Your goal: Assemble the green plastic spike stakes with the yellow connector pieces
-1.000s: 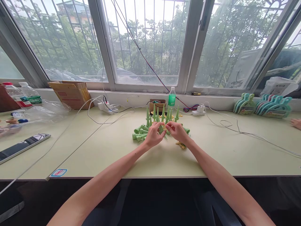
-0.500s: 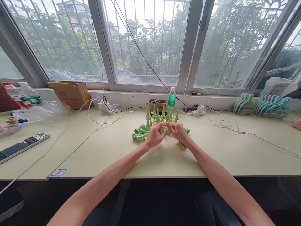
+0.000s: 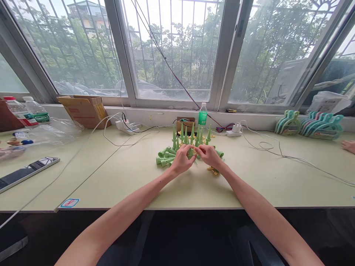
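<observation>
Over the middle of the table, my left hand [image 3: 182, 159] is closed around a green plastic spike [image 3: 190, 152], largely covered by the fingers. The fingertips of my right hand [image 3: 210, 156] are pinched together right beside it, touching or nearly touching my left fingertips; what they hold is too small and hidden to name. Behind both hands stand several upright green plastic spikes [image 3: 174, 137] with small yellow fittings [image 3: 208, 137] among them. Several green cone-shaped tubes [image 3: 165, 161] lie in a pile left of my left hand. Below my right wrist lie some loose yellow pieces [image 3: 213, 170].
A green-labelled bottle [image 3: 202, 115] and a small cardboard box [image 3: 186, 126] stand at the back. White cables [image 3: 266, 145] cross the table [image 3: 124, 184] on both sides. A phone [image 3: 29, 173] lies left. Teal hanger-like frames [image 3: 323, 126] and another person's hand [image 3: 348, 145] are right.
My right fingertips have shifted slightly toward the left hand and down. Otherwise the hands and the spikes stay where they were.
</observation>
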### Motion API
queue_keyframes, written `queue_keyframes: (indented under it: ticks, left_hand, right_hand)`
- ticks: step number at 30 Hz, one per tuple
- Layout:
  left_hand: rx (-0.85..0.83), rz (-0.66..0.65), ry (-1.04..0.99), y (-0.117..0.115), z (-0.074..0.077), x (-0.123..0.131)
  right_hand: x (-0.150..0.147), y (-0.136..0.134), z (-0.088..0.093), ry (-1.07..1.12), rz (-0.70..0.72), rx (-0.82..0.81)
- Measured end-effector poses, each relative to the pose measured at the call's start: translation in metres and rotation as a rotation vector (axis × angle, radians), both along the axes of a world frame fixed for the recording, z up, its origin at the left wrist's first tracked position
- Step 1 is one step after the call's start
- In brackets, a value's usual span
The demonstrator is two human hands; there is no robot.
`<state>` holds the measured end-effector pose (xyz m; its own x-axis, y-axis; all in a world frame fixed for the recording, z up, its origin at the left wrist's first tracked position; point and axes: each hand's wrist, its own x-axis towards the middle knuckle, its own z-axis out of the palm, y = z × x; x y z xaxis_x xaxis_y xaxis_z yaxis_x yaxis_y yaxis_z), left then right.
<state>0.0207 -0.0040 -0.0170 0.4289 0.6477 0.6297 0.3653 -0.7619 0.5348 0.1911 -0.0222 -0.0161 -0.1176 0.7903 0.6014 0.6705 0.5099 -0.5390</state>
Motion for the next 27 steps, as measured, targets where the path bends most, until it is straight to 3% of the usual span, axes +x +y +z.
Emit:
queue_keyframes:
  ticks: [6,13,19,23,27]
  left_hand:
    - [0.019,0.016,0.024,0.0005,-0.0006,0.0005]
    - [0.0,0.069,0.012,0.0015,-0.0002,-0.0004]
    - [0.018,0.005,0.028,0.0019,-0.0024,0.0002]
    - [0.019,0.038,0.018,0.0012,-0.0009,0.0007]
    - [0.006,0.085,0.008,0.0018,0.0004,-0.0002]
  right_hand:
    - [0.0011,0.0015,0.0,0.004,-0.045,0.001]
    - [0.0002,-0.003,0.0007,0.012,0.047,-0.056]
    - [0.0014,0.0011,-0.0006,-0.007,0.019,-0.03]
    - [0.0024,0.0011,0.0009,0.017,-0.035,-0.01]
    - [0.0018,-0.0031,0.0022,0.03,0.046,-0.075]
